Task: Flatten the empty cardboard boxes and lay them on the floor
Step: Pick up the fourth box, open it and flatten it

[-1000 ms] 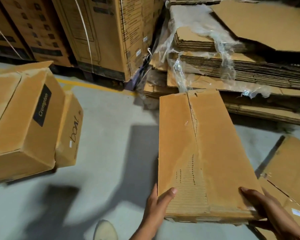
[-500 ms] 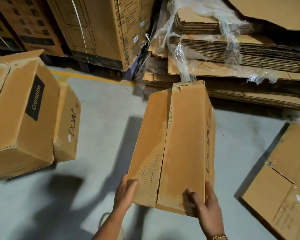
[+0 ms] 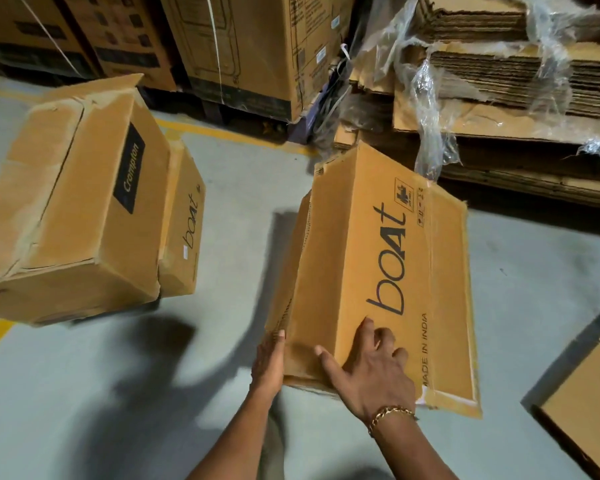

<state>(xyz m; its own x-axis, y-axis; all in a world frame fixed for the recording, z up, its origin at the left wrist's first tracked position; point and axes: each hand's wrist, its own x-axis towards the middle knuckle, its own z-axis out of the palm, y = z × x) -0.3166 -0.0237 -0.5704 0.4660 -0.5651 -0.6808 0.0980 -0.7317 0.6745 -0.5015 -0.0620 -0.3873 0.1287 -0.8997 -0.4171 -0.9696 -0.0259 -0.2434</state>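
I hold a brown cardboard box (image 3: 371, 258) printed "boat" above the grey floor (image 3: 229, 220), tilted with its printed side up. My left hand (image 3: 269, 362) grips its near left edge. My right hand (image 3: 371, 368) lies on the printed face at the near end, thumb hooked over the near corner. One flap sticks out flat along the box's right side. To the left stand a large "Crompton" box (image 3: 80, 216) and a smaller "boat" box (image 3: 187, 223) beside it, both still assembled.
A flattened box (image 3: 589, 403) lies on the floor at the right edge. Stacks of flat cardboard with torn plastic wrap (image 3: 520, 84) rise behind. Tall strapped cartons (image 3: 250, 53) line the back. A yellow line (image 3: 222, 131) crosses the floor.
The box has been rolled over in my hands, from its plain seamed side to its printed "boat" side. My right hand moved from the box's end onto the printed face.
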